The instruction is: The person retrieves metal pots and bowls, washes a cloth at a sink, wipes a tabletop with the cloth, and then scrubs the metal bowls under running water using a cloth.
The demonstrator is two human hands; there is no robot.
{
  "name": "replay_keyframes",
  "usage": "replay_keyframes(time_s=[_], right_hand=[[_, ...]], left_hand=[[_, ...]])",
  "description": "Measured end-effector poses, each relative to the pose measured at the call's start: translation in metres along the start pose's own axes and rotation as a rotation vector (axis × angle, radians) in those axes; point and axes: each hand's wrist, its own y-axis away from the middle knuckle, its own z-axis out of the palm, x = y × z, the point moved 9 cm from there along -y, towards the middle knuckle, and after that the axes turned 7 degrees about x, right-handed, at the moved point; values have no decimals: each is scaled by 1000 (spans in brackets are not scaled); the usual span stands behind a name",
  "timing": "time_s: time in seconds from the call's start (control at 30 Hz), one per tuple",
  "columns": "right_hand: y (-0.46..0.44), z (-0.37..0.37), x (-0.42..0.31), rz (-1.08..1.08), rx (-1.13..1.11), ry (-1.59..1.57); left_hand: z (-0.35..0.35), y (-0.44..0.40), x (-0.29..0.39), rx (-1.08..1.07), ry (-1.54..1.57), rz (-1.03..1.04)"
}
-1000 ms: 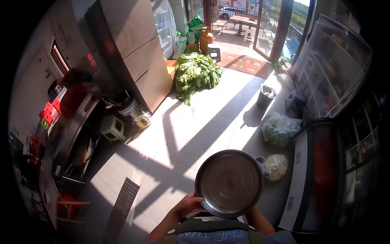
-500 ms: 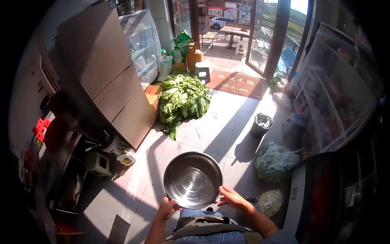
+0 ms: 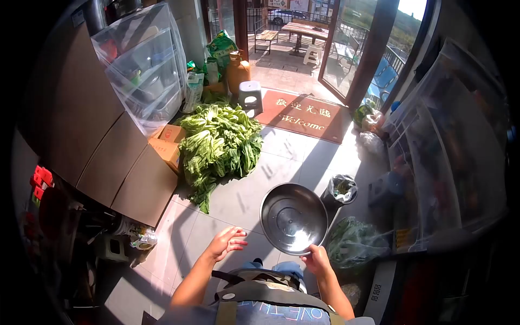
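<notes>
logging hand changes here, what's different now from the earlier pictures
The left hand has let go of the metal bowl, which the right hand now holds alone by its rim. The bowl has shifted to the person's right, and the view has come nearer the leafy greens. The greens, grey stool and welcome mat stayed in place.

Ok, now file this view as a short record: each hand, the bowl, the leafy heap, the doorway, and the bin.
Right hand: grip on the rim of the metal bowl
Left hand: open, apart from the bowl
Bowl: round, nothing visible inside
Leafy heap: on the tiled floor, beside cardboard boxes
Doorway: red Welcome mat inside, grey stool by its left edge
Bin: lined with a bag, beyond a plastic bag of greens
</notes>
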Motion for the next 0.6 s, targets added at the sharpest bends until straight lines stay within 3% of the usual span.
replay_keyframes(time_s=[0.07,0.1,0.13,0.27,0.33,0.47,0.53,0.6], right_hand=[[-22,-50,-39,23,176,-263],[-51,-83,-33,239,131,-475],[-52,-93,-63,106,241,-612],[-123,-136,-130,106,151,-942],[-175,-130,-179,162,89,-949],[-285,-49,-296,260,-10,-761],[-341,20,-352,409,-173,-729],[-381,102,-411,363,-174,-512]], left_hand=[[34,-61,44,-23,-301,81],[47,-90,63,-42,-352,93],[60,-119,80,-65,-402,113],[66,-230,122,102,-326,181],[41,-284,118,330,-302,146],[-11,-346,83,592,-96,-69],[-24,-353,87,665,-51,-68],[-43,-360,94,828,-8,-71]])
